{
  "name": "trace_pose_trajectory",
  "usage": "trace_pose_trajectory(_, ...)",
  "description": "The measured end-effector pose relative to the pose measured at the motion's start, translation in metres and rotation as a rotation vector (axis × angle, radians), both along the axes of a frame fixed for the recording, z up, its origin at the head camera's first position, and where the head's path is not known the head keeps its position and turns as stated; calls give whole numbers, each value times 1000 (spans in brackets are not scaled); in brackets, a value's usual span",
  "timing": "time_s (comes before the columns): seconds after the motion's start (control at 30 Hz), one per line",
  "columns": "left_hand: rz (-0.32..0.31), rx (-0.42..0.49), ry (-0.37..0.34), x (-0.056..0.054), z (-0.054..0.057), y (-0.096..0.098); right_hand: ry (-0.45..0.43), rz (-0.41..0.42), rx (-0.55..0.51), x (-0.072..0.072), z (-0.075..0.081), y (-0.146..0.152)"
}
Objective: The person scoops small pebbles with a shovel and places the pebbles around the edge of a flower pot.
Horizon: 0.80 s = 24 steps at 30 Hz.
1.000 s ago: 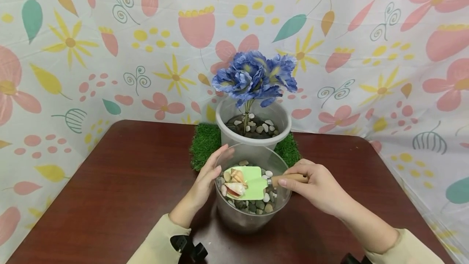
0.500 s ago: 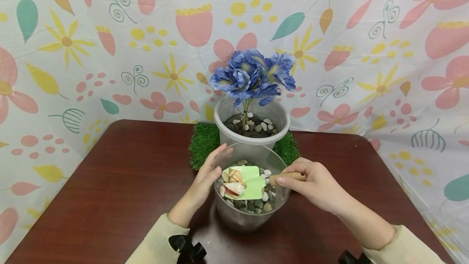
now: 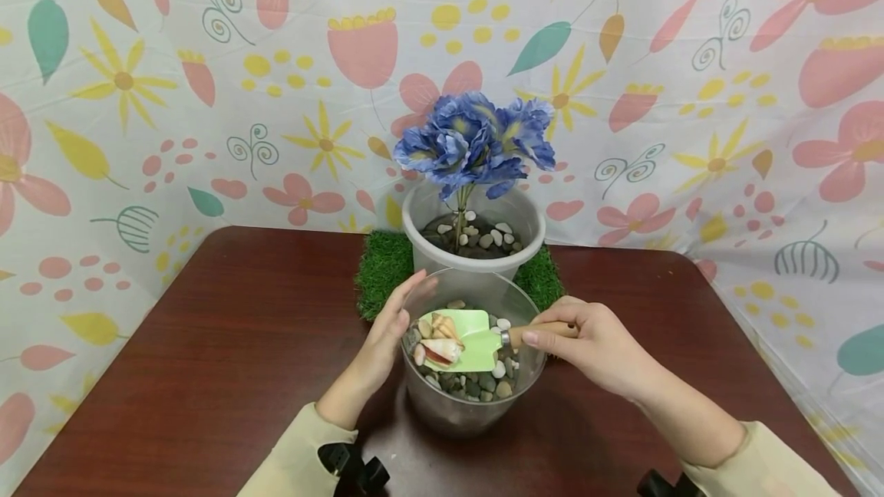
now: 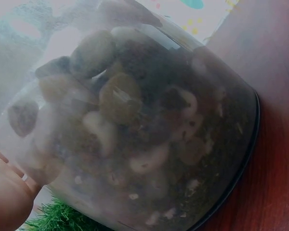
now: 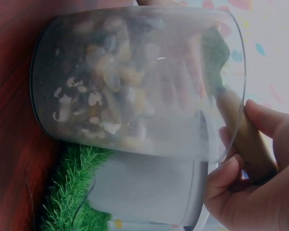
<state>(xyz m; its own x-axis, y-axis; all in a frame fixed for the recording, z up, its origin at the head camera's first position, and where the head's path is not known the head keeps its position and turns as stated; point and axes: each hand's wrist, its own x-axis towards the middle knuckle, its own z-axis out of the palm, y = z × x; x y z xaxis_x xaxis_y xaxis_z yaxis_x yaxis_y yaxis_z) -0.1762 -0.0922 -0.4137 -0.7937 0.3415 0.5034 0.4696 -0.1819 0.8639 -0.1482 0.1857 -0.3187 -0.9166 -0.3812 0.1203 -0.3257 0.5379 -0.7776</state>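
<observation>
your right hand (image 3: 601, 347) pinches the trowel (image 3: 479, 347) at the mouth of the clear pot (image 3: 459, 422), left hand (image 3: 378, 336) straight-fingered against its side; careful, one wrist tilt could spill the shells (image 3: 440, 351)!

The light in here is soft and even, seemingly from overhead, though I couldn't swear to it. The flowered cloth (image 3: 290, 90) glows bright, while the dark tabletop (image 3: 242, 343) shows a pale sheen near its front and a soft shadow beside the clear bucket (image 3: 452, 422). The head view is fairly crisp. The left wrist view is dim and milky, glare whitening its upper left, stones (image 4: 120, 98) blurred through plastic; the right wrist view looks hazy, washed out at upper right.
</observation>
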Motion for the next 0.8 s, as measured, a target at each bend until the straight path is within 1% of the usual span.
trace_pose_trajectory(0.07,-1,-1,-10,0,0,0,-4,1,-5,-1,0,0)
trace_pose_trajectory(0.17,4,-3,-9,0,0,0,-47,0,-25,-1,0,1)
trace_pose_trajectory(0.3,-14,28,-16,0,1,1,-96,-8,-47,-1,0,2)
trace_pose_trajectory(0.4,-32,56,-45,-1,1,1,-99,-1,-59,-2,0,3)
trace_pose_trajectory(0.5,-34,57,-66,-1,0,1,-101,7,-78,-2,0,4)
trace_pose_trajectory(0.6,-30,44,-70,0,0,0,-96,9,-83,-2,0,3)
trace_pose_trajectory(0.7,-33,39,-60,0,0,0,-89,2,-78,-2,0,3)
trace_pose_trajectory(0.8,-57,57,-60,1,1,-1,-84,-7,-71,-2,-1,2)
